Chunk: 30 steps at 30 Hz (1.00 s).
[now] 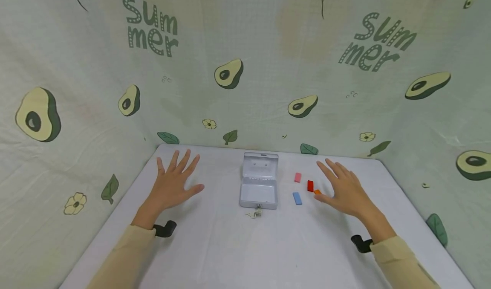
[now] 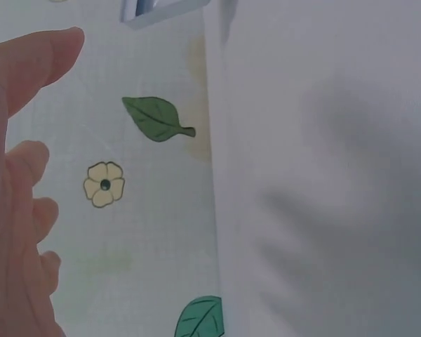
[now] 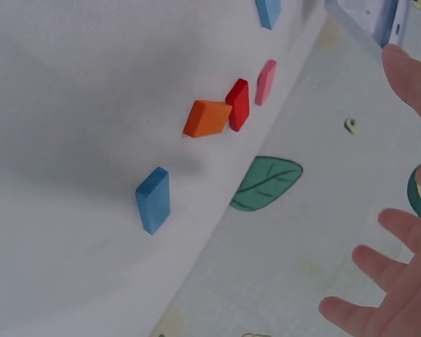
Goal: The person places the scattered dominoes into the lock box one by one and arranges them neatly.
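A pale metal cash box (image 1: pixel 258 192) stands on the table with its lid raised and its inside showing bare. Keys (image 1: pixel 253 214) hang at its front lock. To the left of the box, my left hand (image 1: pixel 172 186) hovers above the table, fingers spread, holding nothing. My right hand (image 1: pixel 345 191) hovers on the other side, fingers extended and holding nothing. Between it and the box lie a pink block (image 1: pixel 297 177), a red block (image 1: pixel 310 186), a light blue block (image 1: pixel 297 198) and a partly covered orange block (image 1: pixel 317 192). A darker blue block (image 3: pixel 153 200) shows only in the right wrist view.
The white table (image 1: pixel 230 246) reaches back to a hanging cloth (image 1: pixel 261 37) printed with avocados and leaves. The same cloth closes off the left and right sides. Each wrist wears a black strap mount, such as the left mount (image 1: pixel 166 229).
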Tool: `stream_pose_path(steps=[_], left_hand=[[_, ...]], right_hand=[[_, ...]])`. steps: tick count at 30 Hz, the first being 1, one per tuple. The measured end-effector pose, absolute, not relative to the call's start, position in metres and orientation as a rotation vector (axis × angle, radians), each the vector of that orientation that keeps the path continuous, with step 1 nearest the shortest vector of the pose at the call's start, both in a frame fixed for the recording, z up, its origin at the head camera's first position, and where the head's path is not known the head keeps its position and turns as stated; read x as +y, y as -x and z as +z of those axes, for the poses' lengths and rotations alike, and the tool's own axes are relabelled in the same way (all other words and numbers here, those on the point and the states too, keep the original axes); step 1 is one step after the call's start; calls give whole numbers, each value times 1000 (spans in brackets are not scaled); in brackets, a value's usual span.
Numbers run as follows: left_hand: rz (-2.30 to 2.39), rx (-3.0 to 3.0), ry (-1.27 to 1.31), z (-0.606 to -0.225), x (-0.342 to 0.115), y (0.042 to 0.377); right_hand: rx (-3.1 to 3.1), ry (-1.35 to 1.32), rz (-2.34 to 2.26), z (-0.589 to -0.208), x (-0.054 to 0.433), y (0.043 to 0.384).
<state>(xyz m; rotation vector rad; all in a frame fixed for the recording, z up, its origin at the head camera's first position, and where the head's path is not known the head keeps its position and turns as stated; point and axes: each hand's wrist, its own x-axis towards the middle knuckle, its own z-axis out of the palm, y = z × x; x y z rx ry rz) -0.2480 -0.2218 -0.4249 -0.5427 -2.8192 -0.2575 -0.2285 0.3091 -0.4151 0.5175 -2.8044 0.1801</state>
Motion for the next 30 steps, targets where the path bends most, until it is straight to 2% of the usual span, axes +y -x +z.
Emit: stream_pose_path(steps=[13,30], left_hand=[[-513,-2859,603,-441,-197,257],[-1138,-2951,669,-456,-163,259]], right_hand=[[-2910,-545,336,-413,298,240],[-3000,-533,591,-419,291,255]])
